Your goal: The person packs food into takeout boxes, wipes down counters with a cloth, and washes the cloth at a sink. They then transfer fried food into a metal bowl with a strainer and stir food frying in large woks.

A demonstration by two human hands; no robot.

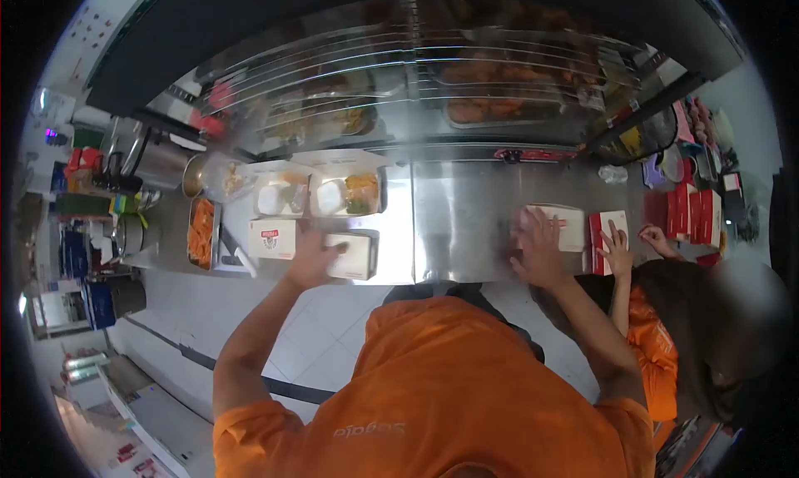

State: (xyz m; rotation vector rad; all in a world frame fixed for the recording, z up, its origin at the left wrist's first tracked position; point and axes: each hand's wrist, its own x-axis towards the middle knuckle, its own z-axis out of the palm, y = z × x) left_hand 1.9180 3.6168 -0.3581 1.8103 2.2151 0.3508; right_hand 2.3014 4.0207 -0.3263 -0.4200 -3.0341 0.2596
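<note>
From the head view, we look down on a shiny stainless-steel counter where our two bare hands are set wide apart. Our left hand lies between a closed cream cardboard box with a red logo and a second closed cream cardboard box at the counter's near edge; its thumb reaches over the second box, but we cannot tell whether it grasps it. Our right hand, fingers spread and blurred, overlaps the left end of another closed cream cardboard box; whether it presses, holds or merely brushes it, we cannot tell. Two open cream cardboard boxes with food inside stand side by side just behind the left-hand pair, perhaps so that their contents stay within reach. Left of these, a metal tray of orange food strips sits near a white-handled utensil, probably kept handy. To our right, a co-worker's hand rests over a red-and-white cardboard box, perhaps steadying it.
</note>
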